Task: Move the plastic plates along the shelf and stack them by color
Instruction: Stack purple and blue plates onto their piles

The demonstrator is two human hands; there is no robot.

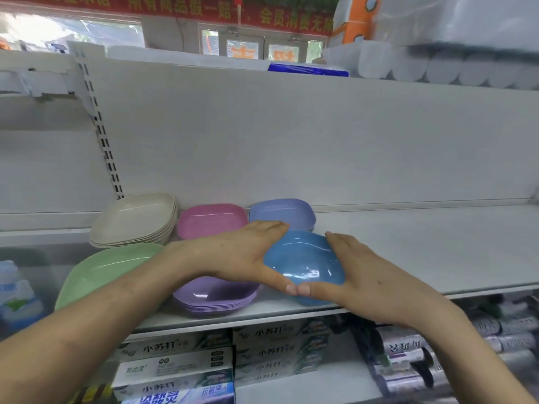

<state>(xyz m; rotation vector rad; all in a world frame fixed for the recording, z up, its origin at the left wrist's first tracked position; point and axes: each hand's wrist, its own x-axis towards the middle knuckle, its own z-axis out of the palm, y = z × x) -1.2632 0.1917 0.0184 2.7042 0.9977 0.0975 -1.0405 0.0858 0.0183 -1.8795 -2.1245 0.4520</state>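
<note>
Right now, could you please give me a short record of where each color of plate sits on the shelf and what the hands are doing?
left hand: holds the blue plate's left edge
right hand: holds its right edge; thumbs meet at the front
blue plate: front of shelf, rightmost
purple stack: front, partly under the left hand
green plate: front left
beige stack: back left
pink plate: back middle
lavender plate: back, behind the blue plate

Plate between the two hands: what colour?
Blue. The plate shows best in the head view, gripped by left hand and right hand.
</note>
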